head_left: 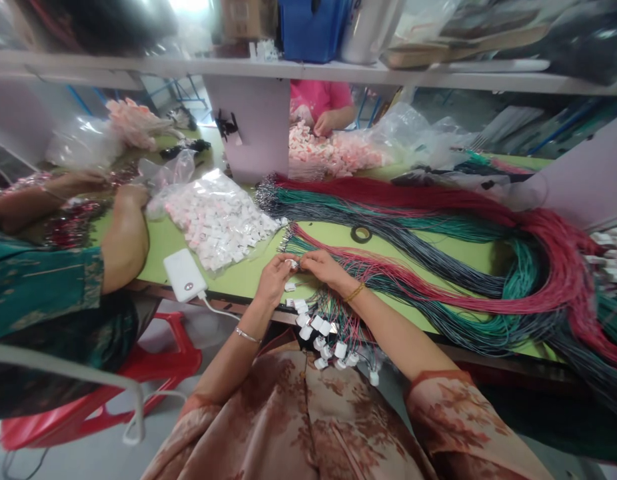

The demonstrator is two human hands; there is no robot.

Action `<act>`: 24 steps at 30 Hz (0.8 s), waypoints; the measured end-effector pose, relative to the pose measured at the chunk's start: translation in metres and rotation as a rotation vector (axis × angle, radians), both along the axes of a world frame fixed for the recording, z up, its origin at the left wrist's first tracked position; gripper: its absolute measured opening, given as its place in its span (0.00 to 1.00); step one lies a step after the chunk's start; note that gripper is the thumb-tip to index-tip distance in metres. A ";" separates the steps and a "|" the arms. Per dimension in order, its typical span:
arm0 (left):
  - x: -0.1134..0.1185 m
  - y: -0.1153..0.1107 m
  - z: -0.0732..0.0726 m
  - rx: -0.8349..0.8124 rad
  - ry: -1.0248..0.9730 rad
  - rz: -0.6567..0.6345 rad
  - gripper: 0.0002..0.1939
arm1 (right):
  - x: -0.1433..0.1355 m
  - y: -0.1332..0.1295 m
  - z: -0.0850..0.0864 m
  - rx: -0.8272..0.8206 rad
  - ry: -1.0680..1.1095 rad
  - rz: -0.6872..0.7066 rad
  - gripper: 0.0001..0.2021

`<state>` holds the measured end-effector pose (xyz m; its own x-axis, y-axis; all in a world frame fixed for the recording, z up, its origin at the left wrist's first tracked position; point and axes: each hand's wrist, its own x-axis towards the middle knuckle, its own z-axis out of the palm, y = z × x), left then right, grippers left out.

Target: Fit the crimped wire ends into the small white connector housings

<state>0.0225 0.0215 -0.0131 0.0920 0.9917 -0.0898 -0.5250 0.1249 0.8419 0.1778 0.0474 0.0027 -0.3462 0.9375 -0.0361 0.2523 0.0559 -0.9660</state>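
Near the table's front edge, my left hand [274, 279] pinches a small white connector [291, 264]. My right hand [324, 268] is closed beside it, its fingertips at the connector; whatever they grip is too small to make out. Below my hands, several white connectors [324, 327] on thin wires hang over the edge. A long bundle of red wires [438, 293], with green and black ones, runs from behind my hands to the right. Behind and to the left lies a clear bag of white connectors [223, 223].
A black tape roll [361, 234] and a white power bank [184, 275] with a cable lie on the green table [238, 283]. At left are another person's arms [126, 233] and a red stool [173, 353]. A shelf [308, 72] spans above; another person's hand [326, 123] shows behind.
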 end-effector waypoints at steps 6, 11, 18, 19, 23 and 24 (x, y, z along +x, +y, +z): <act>0.002 0.003 -0.004 -0.052 0.020 0.054 0.16 | 0.001 -0.005 0.008 0.242 -0.145 0.033 0.13; 0.008 0.004 -0.003 -0.050 0.061 0.099 0.17 | 0.001 -0.009 0.007 0.367 -0.327 -0.025 0.12; 0.010 0.008 -0.001 -0.022 0.050 0.144 0.16 | -0.001 0.001 0.017 0.443 -0.440 0.074 0.12; 0.009 0.010 -0.001 -0.021 0.036 0.169 0.15 | 0.000 0.003 0.020 0.463 -0.443 0.087 0.12; 0.010 0.012 -0.002 -0.027 0.002 0.188 0.14 | -0.004 0.005 0.022 0.482 -0.455 0.113 0.11; 0.011 0.011 -0.003 -0.028 0.011 0.186 0.15 | -0.005 0.003 0.020 0.470 -0.474 0.090 0.11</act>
